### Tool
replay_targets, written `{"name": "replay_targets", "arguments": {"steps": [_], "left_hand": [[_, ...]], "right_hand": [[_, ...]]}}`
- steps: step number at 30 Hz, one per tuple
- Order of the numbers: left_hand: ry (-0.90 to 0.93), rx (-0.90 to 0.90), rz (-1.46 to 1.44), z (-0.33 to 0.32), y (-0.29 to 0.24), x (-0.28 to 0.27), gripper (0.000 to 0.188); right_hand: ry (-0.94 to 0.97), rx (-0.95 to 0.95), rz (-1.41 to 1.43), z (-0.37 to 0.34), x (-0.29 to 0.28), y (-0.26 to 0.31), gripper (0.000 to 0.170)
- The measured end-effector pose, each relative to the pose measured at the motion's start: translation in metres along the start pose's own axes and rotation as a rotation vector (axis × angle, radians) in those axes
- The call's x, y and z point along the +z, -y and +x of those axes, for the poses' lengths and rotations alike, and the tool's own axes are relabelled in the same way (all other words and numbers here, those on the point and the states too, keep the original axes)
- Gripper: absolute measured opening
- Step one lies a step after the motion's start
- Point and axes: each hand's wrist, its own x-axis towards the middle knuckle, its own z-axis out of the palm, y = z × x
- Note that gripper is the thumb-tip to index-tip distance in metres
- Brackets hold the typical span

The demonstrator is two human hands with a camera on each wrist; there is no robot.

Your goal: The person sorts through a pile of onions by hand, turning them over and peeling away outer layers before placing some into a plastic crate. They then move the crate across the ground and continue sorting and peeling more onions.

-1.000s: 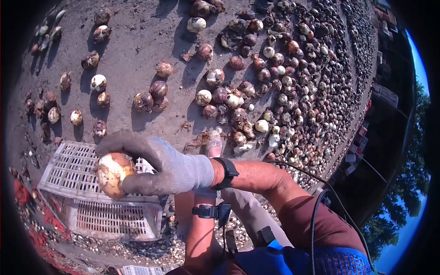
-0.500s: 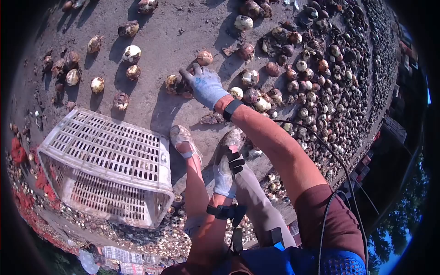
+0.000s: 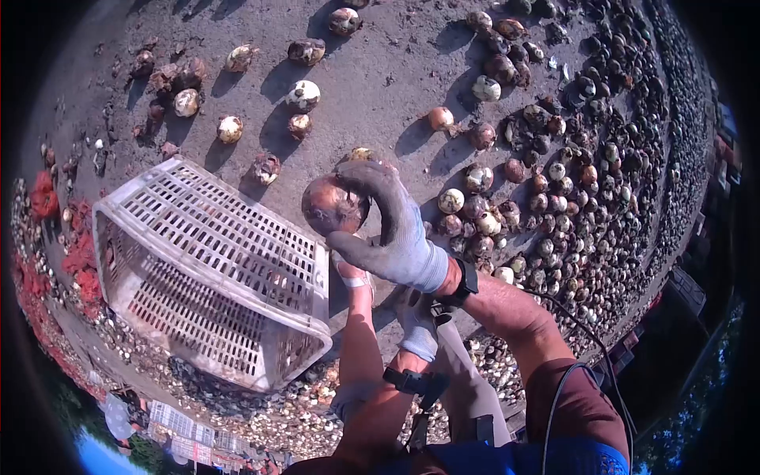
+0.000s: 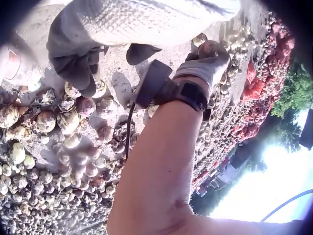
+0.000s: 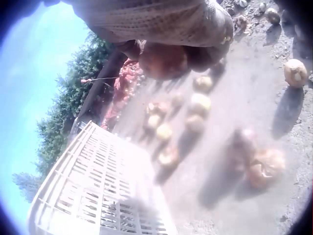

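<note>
My right hand (image 3: 396,229), in a grey-palmed work glove, grips a reddish-brown onion (image 3: 328,207) between thumb and fingers, above the ground and just right of the crate. In the right wrist view the onion (image 5: 164,61) shows under the blurred glove. My left hand (image 3: 418,326), also gloved, hangs low by my legs, partly hidden behind the right arm. The left wrist view shows its dark fingers (image 4: 73,68) loosely bent, with nothing visible between them and the thumb. A white slotted plastic crate (image 3: 214,214) stands to the left, its open side facing me.
Scattered onions (image 3: 303,96) lie on the bare ground (image 3: 380,71) beyond the crate. A dense spread of onions (image 3: 586,198) covers the right side. Red netting (image 3: 83,261) lies at the far left. My foot (image 3: 352,273) is close to the crate's right side.
A second ago my right hand held a paler onion over the crate. It then reached down to onions on the ground and now holds a reddish one raised, nearer the crate. The view has shifted.
</note>
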Motion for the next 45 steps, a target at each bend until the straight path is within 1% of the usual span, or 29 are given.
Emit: {"name": "replay_targets", "arguments": {"steps": [2,4,7,8,10,11,12,13,14,15,18,20,21,22,23,24,26,28,29,30,31,33,34,36,38,40,42,44,45], "left_hand": [[0.02,0.071,-0.08,0.002,0.008,-0.004,0.034],[0.048,0.136,-0.169,0.016,0.024,-0.013,0.034],[0.072,0.294,-0.234,0.043,0.046,-0.017,0.034],[0.063,0.327,-0.229,0.046,0.044,-0.012,0.034],[0.122,0.31,-0.019,-0.022,-0.029,0.017,0.033],[0.101,0.225,-0.04,-0.034,-0.043,0.023,0.033],[0.088,0.142,-0.057,-0.035,-0.055,0.025,0.033],[0.171,0.189,-0.104,-0.035,-0.056,0.022,0.035],[0.145,0.169,-0.098,-0.036,-0.06,0.025,0.036],[0.132,0.172,-0.1,-0.041,-0.065,0.029,0.035],[0.089,0.16,-0.055,-0.044,-0.073,0.031,0.036],[0.081,0.291,0.007,-0.042,-0.069,0.027,0.048],[0.093,0.304,-0.003,-0.046,-0.067,0.027,0.043],[0.112,0.321,-0.011,-0.05,-0.068,0.03,0.038],[0.134,0.346,-0.02,-0.051,-0.072,0.033,0.035],[0.15,0.139,-0.117,-0.049,-0.079,0.035,0.03],[0.169,0.217,-0.02,-0.051,-0.082,0.034,0.026],[0.179,0.199,-0.137,-0.056,-0.085,0.037,0.026],[0.186,0.196,-0.192,-0.057,-0.088,0.038,0.027],[0.11,0.357,-0.046,-0.047,-0.07,0.032,0.024],[0.033,0.515,0.101,-0.027,-0.037,0.02,0.022],[-0.051,0.605,0.243,-0.038,-0.046,0.026,0.018],[-0.099,0.646,0.313,-0.045,-0.053,0.029,0.016],[-0.095,0.63,0.319,-0.05,-0.061,0.031,0.016],[0.008,0.554,0.114,-0.044,-0.059,0.026,0.015],[0.118,0.479,-0.091,-0.049,-0.07,0.03,0.016],[0.182,0.427,-0.176,-0.076,-0.111,0.03,0.02],[-0.072,0.608,-0.055,-0.098,-0.131,0.026,0.037],[-0.243,0.923,0.114,-0.102,-0.142,0.016,0.041]], "right_hand": [[0.258,-0.149,0.241,0.017,0.024,0.06,0.059],[0.44,-0.273,0.415,0.009,0.069,0.083,0.055],[0.556,-0.307,0.121,0.015,0.1,0.065,0.057],[0.536,-0.187,-0.013,0.031,0.097,0.049,0.054],[0.354,-0.189,-0.472,0.07,0.1,-0.012,0.056],[0.356,-0.056,-0.558,0.093,0.1,-0.039,0.057],[0.348,-0.008,-0.707,0.111,0.1,-0.068,0.058],[0.336,-0.007,-0.87,0.126,0.105,-0.104,0.059],[0.416,0.119,-0.918,0.139,0.107,-0.127,0.061],[0.494,0.261,-0.88,0.151,0.108,-0.141,0.061],[0.485,0.416,-0.669,0.157,0.114,-0.175,0.058],[0.267,0.651,-0.495,0.155,0.117,-0.182,0.057],[0.132,0.69,-0.281,0.149,0.116,-0.197,0.059],[0.065,0.734,-0.062,0.148,0.111,-0.179,0.06],[0.023,0.693,0.111,0.147,0.113,-0.16,0.059],[-0.019,0.654,0.284,0.143,0.114,-0.128,0.058],[-0.02,0.337,0.37,0.131,0.125,-0.068,0.056],[0.145,0.023,0.301,0.112,0.131,0.014,0.058],[0.217,-0.251,0.359,0.105,0.135,0.045,0.057],[0.374,-0.403,0.4,0.107,0.141,0.073,0.057],[0.464,-0.445,0.422,0.094,0.149,0.093,0.058],[0.609,-0.538,0.458,0.065,0.176,0.102,0.064],[0.636,-0.612,0.408,0.06,0.186,0.103,0.053],[0.688,-0.638,-0.013,0.056,0.198,0.092,0.053],[0.79,-0.318,-0.038,0.065,0.196,0.079,0.057],[0.578,-0.42,-0.18,0.08,0.196,0.054,0.052],[0.728,-0.301,-0.334,0.1,0.182,0.039,0.046],[0.766,-0.093,-0.389,0.123,0.16,0.035,0.042],[0.819,-0.03,-0.533,0.133,0.149,0.026,0.041]]}}
